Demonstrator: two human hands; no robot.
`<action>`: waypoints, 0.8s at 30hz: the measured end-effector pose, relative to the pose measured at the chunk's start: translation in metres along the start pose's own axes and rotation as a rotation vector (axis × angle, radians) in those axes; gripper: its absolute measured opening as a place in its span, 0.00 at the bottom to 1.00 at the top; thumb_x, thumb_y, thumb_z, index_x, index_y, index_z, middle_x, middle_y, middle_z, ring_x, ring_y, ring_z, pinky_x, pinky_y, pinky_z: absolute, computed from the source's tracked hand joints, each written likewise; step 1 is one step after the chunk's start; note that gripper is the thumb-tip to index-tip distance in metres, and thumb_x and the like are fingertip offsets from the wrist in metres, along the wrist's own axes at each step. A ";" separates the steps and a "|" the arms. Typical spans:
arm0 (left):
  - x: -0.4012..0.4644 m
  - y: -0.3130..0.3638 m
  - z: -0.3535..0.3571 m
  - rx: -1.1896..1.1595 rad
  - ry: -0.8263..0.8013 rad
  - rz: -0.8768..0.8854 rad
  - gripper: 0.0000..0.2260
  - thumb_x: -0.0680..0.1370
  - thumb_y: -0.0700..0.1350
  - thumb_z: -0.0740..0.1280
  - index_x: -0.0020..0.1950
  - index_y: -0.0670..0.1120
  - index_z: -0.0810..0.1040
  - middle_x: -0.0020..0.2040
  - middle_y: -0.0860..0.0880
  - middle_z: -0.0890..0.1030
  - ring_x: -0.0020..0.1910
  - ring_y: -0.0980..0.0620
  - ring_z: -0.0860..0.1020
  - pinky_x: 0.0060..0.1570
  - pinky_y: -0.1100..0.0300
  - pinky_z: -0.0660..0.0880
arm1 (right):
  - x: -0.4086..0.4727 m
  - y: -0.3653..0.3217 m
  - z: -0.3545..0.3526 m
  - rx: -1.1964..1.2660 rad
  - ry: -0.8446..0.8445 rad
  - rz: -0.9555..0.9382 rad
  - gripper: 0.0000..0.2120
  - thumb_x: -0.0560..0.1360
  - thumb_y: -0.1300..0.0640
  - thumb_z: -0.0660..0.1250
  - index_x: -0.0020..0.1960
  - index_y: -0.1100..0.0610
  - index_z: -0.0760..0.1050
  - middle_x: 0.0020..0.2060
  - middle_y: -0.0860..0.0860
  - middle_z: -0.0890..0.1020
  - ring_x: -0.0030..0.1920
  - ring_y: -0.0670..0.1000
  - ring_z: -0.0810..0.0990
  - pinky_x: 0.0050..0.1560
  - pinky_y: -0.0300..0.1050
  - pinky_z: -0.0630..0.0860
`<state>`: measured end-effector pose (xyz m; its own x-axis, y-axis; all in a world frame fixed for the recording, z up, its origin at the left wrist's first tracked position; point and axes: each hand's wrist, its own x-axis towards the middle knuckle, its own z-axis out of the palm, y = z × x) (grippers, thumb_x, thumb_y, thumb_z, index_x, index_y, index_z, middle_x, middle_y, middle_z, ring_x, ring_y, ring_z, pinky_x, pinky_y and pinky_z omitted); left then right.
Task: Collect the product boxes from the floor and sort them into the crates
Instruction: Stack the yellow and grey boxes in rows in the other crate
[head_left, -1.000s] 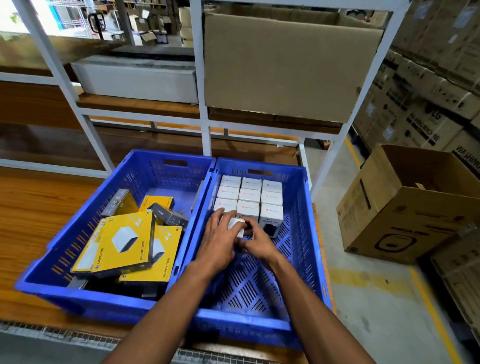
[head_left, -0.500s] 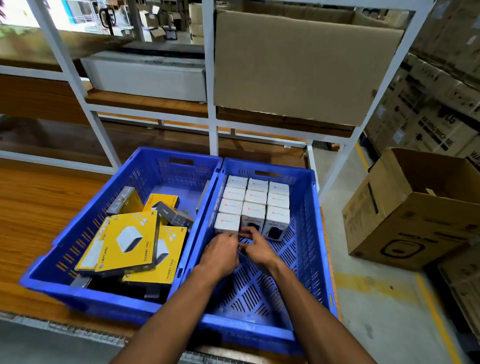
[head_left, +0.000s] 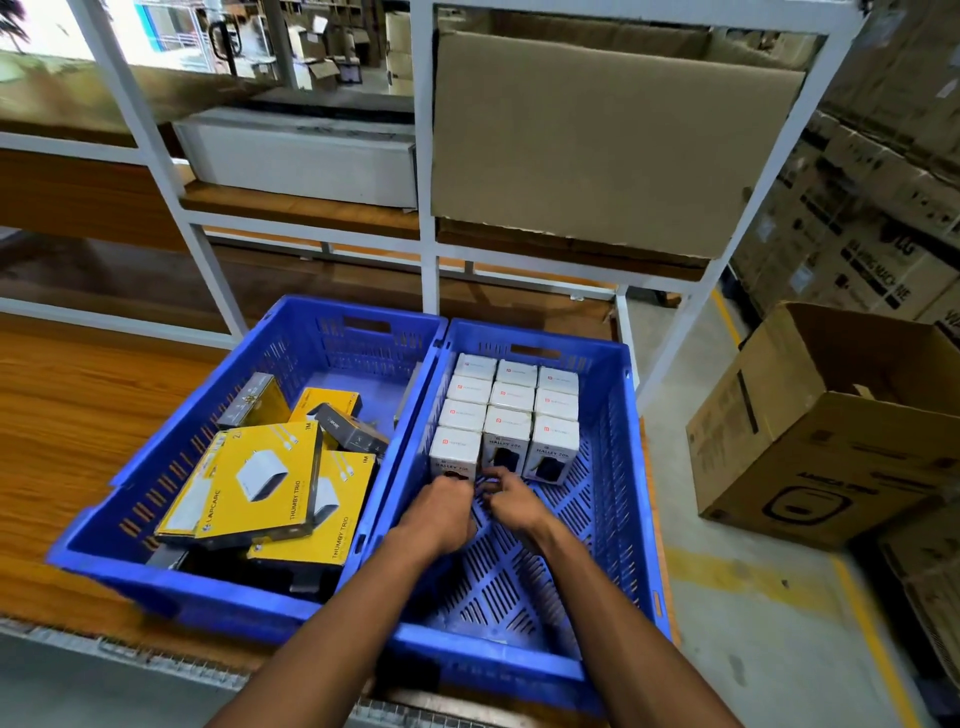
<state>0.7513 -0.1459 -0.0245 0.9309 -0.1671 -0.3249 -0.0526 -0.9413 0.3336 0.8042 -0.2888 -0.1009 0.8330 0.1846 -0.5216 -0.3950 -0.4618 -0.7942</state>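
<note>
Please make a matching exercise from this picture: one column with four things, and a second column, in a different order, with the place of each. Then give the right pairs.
Things:
1. white boxes
2. yellow boxes
3. open cardboard carton
4. flat cardboard sheet

Places:
A. on the concrete floor, right of the crates
B. on the rack shelf behind the crates
C. in neat rows in the right blue crate
D. piled loosely in the left blue crate

Pairs: 1-C, 2-D, 3-A, 4-B
</note>
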 end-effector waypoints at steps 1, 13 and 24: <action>-0.001 -0.001 -0.002 -0.037 -0.002 0.001 0.13 0.75 0.41 0.62 0.57 0.44 0.80 0.56 0.41 0.82 0.53 0.39 0.82 0.52 0.45 0.83 | -0.002 -0.002 -0.003 -0.004 0.047 0.000 0.26 0.78 0.70 0.57 0.74 0.55 0.68 0.56 0.54 0.81 0.46 0.59 0.77 0.41 0.54 0.71; -0.037 -0.025 -0.057 -0.411 0.381 0.183 0.16 0.81 0.37 0.64 0.65 0.47 0.84 0.61 0.49 0.86 0.61 0.52 0.82 0.66 0.57 0.76 | -0.063 -0.072 0.003 -0.069 0.574 -0.372 0.09 0.80 0.61 0.66 0.60 0.53 0.77 0.53 0.48 0.82 0.52 0.49 0.81 0.52 0.41 0.73; -0.074 -0.129 -0.119 -0.410 0.621 0.213 0.11 0.80 0.42 0.68 0.58 0.52 0.85 0.56 0.56 0.86 0.56 0.57 0.82 0.60 0.55 0.79 | -0.090 -0.134 0.101 -0.125 0.591 -0.731 0.07 0.78 0.62 0.66 0.51 0.50 0.78 0.46 0.46 0.83 0.47 0.45 0.82 0.48 0.44 0.79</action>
<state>0.7320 0.0224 0.0622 0.9542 -0.0236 0.2982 -0.2279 -0.7030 0.6737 0.7427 -0.1562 0.0210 0.9322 0.0116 0.3617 0.3184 -0.5015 -0.8044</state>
